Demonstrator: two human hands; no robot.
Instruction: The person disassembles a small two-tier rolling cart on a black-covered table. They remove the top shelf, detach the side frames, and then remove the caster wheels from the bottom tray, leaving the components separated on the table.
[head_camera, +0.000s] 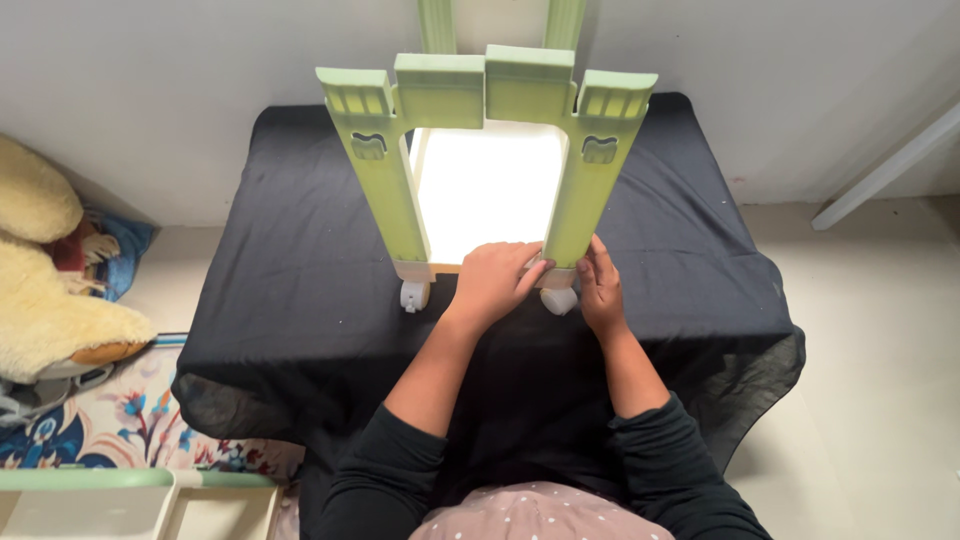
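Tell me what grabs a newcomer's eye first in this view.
A pale green plastic frame stands upside down in the middle of a table draped in black cloth, its two legs rising toward the camera around a white panel. Both hands meet at the base of the right-side leg: the left hand grips there, and the right hand presses beside a small white wheel. A cream plush toy lies on the floor at the left.

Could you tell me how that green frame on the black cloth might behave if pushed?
The green frame looks rigid, probably light moulded plastic. Tall on small white wheels, it may roll or tip, though the left hand and right hand steady its base.
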